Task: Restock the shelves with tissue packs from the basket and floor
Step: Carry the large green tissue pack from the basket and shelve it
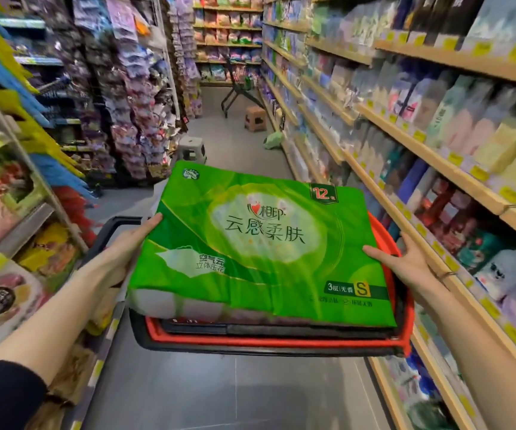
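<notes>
The left hand [132,240] presses flat against the left edge of the green tissue pack [259,246], fingers spread along its side. The right hand [402,259] does the same on the opposite edge, so the pack is clamped between two open palms rather than gripped, and held level just above the red basket [404,308].

The likeliest trouble is slippage: the wrapper looks glossy and soft, and if either palm eases, the pack could sag or drop back into the basket. Swinging it to the right of the grip, toward the wooden shelves [436,262], it could also knock the packed goods there, since little free space shows.

Below the grip, the basket's contents are almost wholly hidden by the pack; I cannot tell what remains inside.
</notes>
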Demonstrator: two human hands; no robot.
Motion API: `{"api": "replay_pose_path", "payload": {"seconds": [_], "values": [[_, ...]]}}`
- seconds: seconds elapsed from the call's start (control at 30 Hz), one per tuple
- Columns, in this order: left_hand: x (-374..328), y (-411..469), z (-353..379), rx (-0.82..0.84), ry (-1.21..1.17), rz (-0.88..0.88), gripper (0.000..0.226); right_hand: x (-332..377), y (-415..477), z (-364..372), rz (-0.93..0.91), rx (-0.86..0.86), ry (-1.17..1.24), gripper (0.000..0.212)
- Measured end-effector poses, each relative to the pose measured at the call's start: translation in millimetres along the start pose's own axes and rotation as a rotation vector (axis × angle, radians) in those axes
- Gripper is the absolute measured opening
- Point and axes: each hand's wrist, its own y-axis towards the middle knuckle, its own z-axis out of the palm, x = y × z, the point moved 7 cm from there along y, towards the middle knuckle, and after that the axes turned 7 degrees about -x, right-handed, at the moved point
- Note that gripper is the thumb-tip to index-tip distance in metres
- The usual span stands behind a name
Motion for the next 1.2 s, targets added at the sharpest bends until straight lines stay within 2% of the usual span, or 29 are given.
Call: {"api": "replay_pose_path", "payload": {"seconds": [0.13,0.33,0.5,0.57,0.67,0.83,0.97,1.07,1.1,1.2], "values": [[-21,53,10,-0.061,0.001,-0.01,0.09,22,70,33,-0.018,0.033,-0.025,0.123],[-53,144,25,-0.066,-0.016,-0.016,0.088,46,156,86,-0.071,0.019,-0.026,0.118],[-86,250,32,-0.005,0.011,-0.018,0.119,50,219,144,0.023,-0.037,0.018,0.136],[-109,291,37,0.045,0.036,-0.004,0.122,59,242,165,0.03,-0.072,0.002,0.136],[-139,351,39,0.078,0.041,0.005,0.115,76,277,194,0.042,-0.114,0.006,0.136],[-165,455,42,0.107,0.05,-0.04,0.098,72,360,234,0.054,-0.129,-0.018,0.122],[-188,518,59,0.104,0.017,-0.041,0.091,121,394,271,0.031,-0.143,0.01,0.125],[-208,562,81,0.137,-0.021,-0.04,0.051,141,435,299,0.028,-0.116,0.002,0.136],[-212,580,86,0.151,-0.041,-0.056,0.044,143,451,310,0.033,-0.1,0.013,0.137],[-224,631,107,0.172,-0.055,-0.102,0.065,149,501,340,0.05,-0.057,0.046,0.14]]}}
